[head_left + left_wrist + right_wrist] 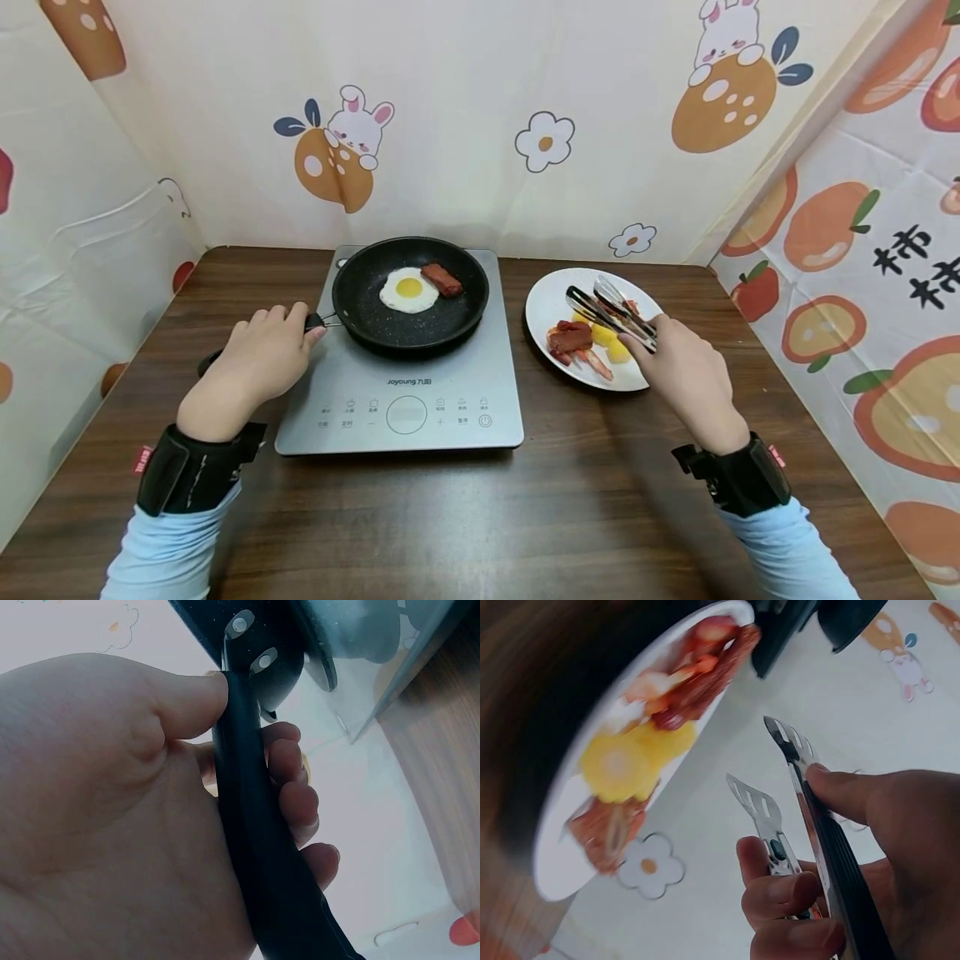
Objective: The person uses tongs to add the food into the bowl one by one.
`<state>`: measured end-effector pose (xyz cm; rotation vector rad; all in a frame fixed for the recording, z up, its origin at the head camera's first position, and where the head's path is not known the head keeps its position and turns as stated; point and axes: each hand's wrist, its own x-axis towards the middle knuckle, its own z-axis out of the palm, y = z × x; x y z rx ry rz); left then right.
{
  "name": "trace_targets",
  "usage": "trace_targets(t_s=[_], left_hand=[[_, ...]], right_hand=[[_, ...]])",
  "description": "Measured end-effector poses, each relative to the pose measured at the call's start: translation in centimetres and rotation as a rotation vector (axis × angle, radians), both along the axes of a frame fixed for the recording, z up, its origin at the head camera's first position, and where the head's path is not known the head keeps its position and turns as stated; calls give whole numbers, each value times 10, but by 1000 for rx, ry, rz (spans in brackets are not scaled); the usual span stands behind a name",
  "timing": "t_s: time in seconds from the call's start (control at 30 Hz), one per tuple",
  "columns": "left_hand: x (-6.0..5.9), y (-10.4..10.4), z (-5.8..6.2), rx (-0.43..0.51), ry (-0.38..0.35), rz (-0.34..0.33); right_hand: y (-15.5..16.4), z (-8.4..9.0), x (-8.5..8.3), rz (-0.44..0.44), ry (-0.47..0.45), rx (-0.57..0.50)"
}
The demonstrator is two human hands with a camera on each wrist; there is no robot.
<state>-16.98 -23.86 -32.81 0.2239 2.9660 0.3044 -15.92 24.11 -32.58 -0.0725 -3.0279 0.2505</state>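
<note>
Rabbit-print backdrop [450, 167], probably cloth; brown table [450, 525]

Brown wood-grain worktop [420, 517], walled in by printed sheeting

The cream back wall [465, 50] carries white rabbits [352, 129] clinging to spotted brown fruit [341, 182], plus outlined flowers [544, 142]; the creased white right wall [896, 321] bears orange-red fruit [828, 225] and black characters [937, 287]; the left wall [75, 150] is pale and wrinkled. Soft light leaves a dull sheen and blurred shadows on the wood.
</note>
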Motion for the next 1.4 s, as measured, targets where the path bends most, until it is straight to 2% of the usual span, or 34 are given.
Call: trace_targets(t_s=[0.4, 0.73, 1.03, 1.4], left_hand=[[0, 1, 1, 6, -1, 3], [0, 0, -2, 2, 8, 0], [-1, -1, -3, 8, 2, 2], [-1, -1, -3, 2, 3, -2]], right_hand=[[25, -12, 7, -62, -51, 30], [30, -17, 3, -61, -122, 37], [28, -19, 3, -45, -89, 58], [27, -19, 5, -53, -100, 56]])
